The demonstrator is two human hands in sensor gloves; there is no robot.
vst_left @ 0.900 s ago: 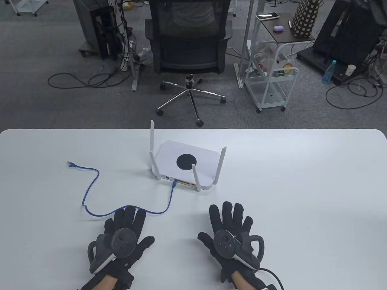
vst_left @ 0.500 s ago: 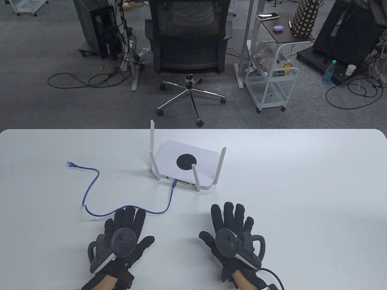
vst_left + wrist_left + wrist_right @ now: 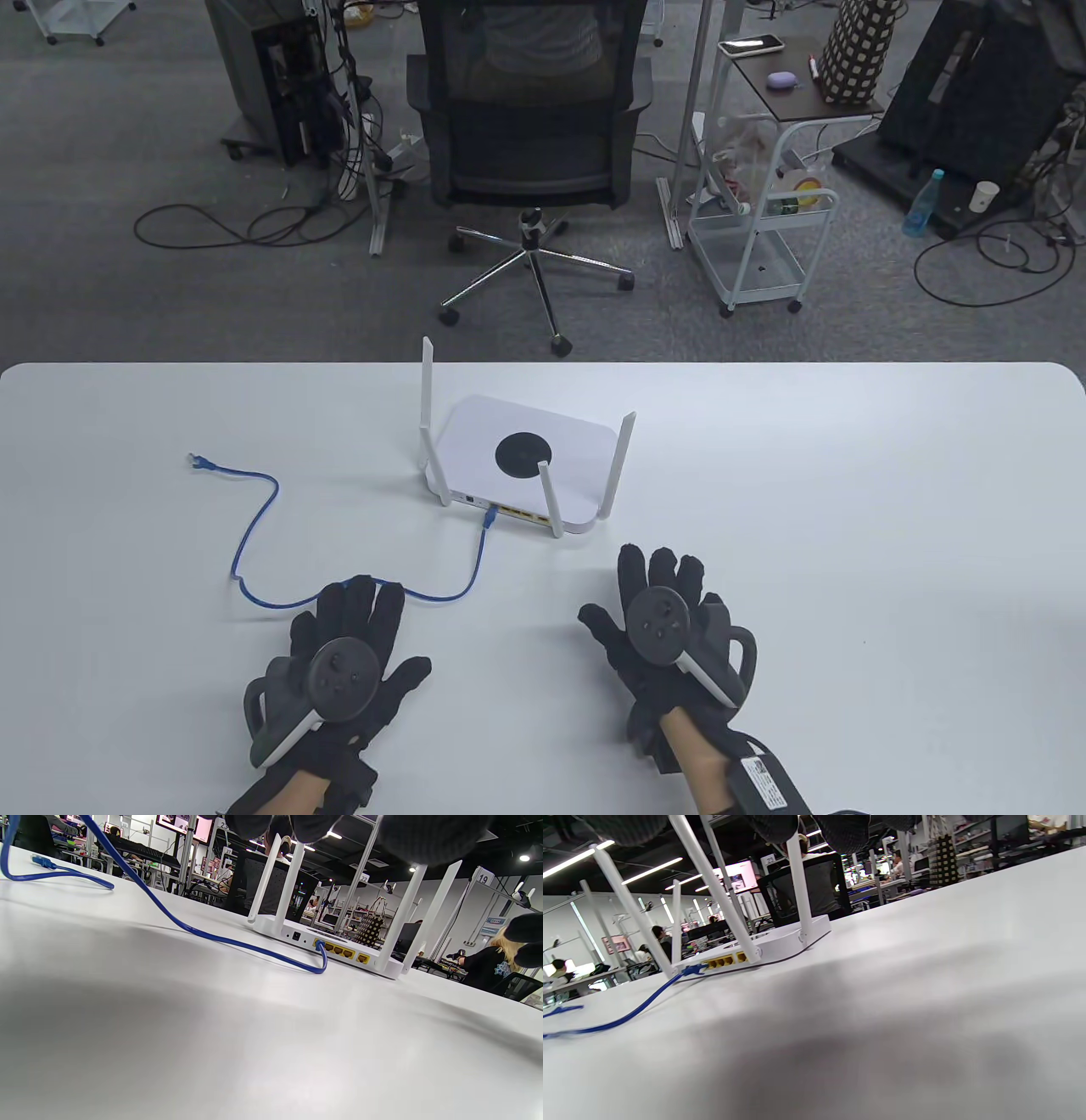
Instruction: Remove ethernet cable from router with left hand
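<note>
A white router (image 3: 526, 463) with upright antennas sits mid-table, its ports facing me. A blue ethernet cable (image 3: 254, 526) is plugged into the leftmost yellow port by its plug (image 3: 489, 515); it loops left and ends in a loose plug (image 3: 200, 461). The router (image 3: 331, 942) and plugged cable (image 3: 320, 946) also show in the left wrist view, and the router (image 3: 763, 944) in the right wrist view. My left hand (image 3: 352, 632) lies flat and empty, its fingertips over the cable's loop. My right hand (image 3: 666, 594) is open and empty, raised a little, just right of the router's front.
The white table (image 3: 848, 509) stretches wide to the right and left. Beyond its far edge stand an office chair (image 3: 530, 119) and a white cart (image 3: 764, 229) on the floor.
My right hand has lifted and moved forward and slightly right toward the router. My left hand has shifted only slightly. The cable and router have not moved.
</note>
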